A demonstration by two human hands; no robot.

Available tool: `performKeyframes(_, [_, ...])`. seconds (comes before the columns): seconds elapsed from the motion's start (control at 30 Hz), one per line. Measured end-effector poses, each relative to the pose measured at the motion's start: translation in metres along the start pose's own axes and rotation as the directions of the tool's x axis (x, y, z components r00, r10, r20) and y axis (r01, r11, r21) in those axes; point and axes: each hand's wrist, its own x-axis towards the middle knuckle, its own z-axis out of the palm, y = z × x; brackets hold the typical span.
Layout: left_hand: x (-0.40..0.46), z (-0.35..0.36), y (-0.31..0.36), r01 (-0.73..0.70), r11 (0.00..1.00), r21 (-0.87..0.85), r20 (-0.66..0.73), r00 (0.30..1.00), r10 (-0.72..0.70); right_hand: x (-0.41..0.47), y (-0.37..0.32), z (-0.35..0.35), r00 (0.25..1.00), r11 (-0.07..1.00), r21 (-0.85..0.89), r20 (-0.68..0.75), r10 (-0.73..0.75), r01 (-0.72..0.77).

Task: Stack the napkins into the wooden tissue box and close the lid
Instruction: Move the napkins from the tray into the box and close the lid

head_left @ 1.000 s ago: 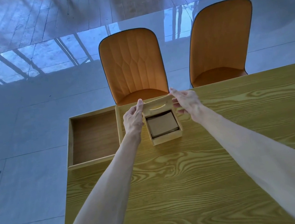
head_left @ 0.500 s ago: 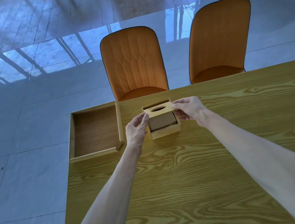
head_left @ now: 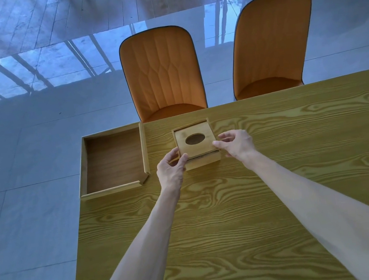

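I'm looking down on the tabletop (head_left: 236, 215), yellow wood with bold grain, two orange chairs (head_left: 162, 71) tucked in at its far edge. At the far left corner lies a shallow tray (head_left: 114, 188), nothing in it that I can see. Just right of the tray, near the far edge, sits the tissue box (head_left: 203, 161), and the lid (head_left: 194, 142) with its oval hole lies nearly flat on top. A thin dark gap shows along the near edge, so I judge it isn't fully seated. The napkins must be inside; through the hole I can only make out something brown.

My left hand (head_left: 171, 168) pinches the lid's near-left corner, thumb and fingers partly curled on it. My right hand (head_left: 236, 144) pinches the near-right edge the same way, fingers lightly closed on the wood.

To finish well, I'd keep both corners level and press down evenly, so the lid drops inside the rim without jamming. If a napkin corner is caught at the front, I'd lift slightly and tuck it in. I'd also mind my fingertips as the gap closes.
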Motion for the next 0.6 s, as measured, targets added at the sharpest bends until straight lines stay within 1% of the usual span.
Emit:
performKeyframes(0.17, [0.004,0.001,-0.005,0.018,1.000,0.025,-0.015,1.000,-0.018,0.002,0.008,0.004,0.999,0.998,0.056,0.011,0.031,-0.032])
performKeyframes(0.33, [0.010,0.001,-0.008,0.014,0.998,0.059,-0.045,0.999,-0.011,-0.002,0.013,0.010,0.999,0.997,0.057,-0.021,0.048,-0.047])
performKeyframes(0.5, [0.013,0.000,-0.009,0.028,0.997,0.067,-0.026,0.999,-0.026,-0.006,0.014,0.015,0.997,0.996,0.075,-0.048,0.055,-0.051])
performKeyframes(0.6, [0.015,-0.002,-0.010,0.028,0.996,0.083,-0.007,1.000,-0.028,-0.008,0.012,0.015,0.997,0.998,0.046,-0.056,0.044,-0.041])
